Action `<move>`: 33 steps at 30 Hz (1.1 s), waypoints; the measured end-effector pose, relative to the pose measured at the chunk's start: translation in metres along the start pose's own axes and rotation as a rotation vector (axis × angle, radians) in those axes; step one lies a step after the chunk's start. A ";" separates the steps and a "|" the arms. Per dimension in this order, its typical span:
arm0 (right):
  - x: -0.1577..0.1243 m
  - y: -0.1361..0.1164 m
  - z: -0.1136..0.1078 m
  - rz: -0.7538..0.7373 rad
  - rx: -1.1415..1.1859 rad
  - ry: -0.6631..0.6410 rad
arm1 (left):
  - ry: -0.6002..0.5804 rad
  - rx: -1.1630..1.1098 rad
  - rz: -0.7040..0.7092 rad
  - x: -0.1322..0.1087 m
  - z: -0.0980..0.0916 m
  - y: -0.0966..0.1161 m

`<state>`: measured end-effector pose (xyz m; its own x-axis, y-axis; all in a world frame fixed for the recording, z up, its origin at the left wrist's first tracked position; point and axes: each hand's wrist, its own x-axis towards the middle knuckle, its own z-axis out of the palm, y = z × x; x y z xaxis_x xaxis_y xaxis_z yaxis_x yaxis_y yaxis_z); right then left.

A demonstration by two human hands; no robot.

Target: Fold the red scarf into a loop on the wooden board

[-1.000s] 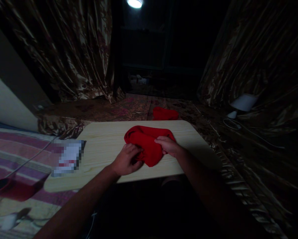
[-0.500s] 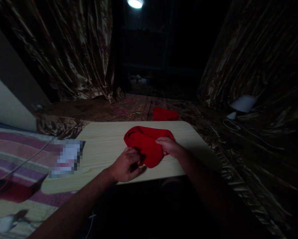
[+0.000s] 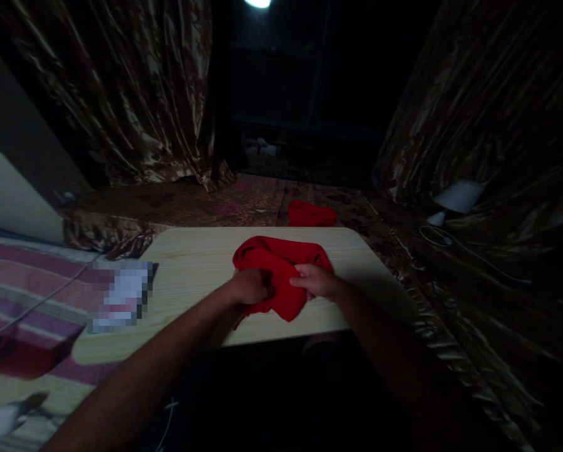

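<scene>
A soft red cloth item, folded and uneven, lies on the pale wood-grain table; I cannot make out its exact kind. Small dark gaps or marks show near its upper left and upper right edges. My right hand pinches its right side, thumb on top. On the left part of the cloth, my left hand is closed, its fingertips partly hidden in the fabric. A loose strip of red hangs out below that hand.
Another red cloth item rests just beyond the table's far edge. A blurred-out white packet sits at the table's left. Farther right stands a small white lamp with a cord. A striped bedspread is at left; curtains hang behind.
My left hand has moved up and inward onto the cloth and closed, and the cloth's lower left edge has spread out below it. My right hand keeps its grip almost in place.
</scene>
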<state>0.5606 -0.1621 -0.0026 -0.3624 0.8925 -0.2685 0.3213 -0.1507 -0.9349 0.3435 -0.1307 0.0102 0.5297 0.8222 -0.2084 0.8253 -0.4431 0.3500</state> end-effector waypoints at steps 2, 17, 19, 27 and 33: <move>-0.002 -0.004 0.000 -0.037 0.020 -0.060 | -0.035 -0.125 0.016 0.004 -0.003 0.000; -0.008 -0.001 -0.013 -0.128 -0.484 0.723 | 0.247 -0.186 -0.067 0.002 -0.005 -0.037; -0.008 -0.003 -0.031 -0.140 -0.706 0.900 | 0.510 -0.042 -0.212 0.012 -0.015 -0.053; 0.016 0.010 -0.069 0.040 -1.091 0.584 | 0.405 0.036 -0.195 0.056 -0.014 -0.068; 0.035 0.024 -0.083 -0.026 -0.830 0.690 | 0.390 0.029 -0.218 0.072 -0.015 -0.063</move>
<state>0.6284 -0.0993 -0.0151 0.1098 0.9773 0.1810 0.9076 -0.0243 -0.4192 0.3265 -0.0382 -0.0133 0.2340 0.9683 0.0870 0.9176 -0.2496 0.3094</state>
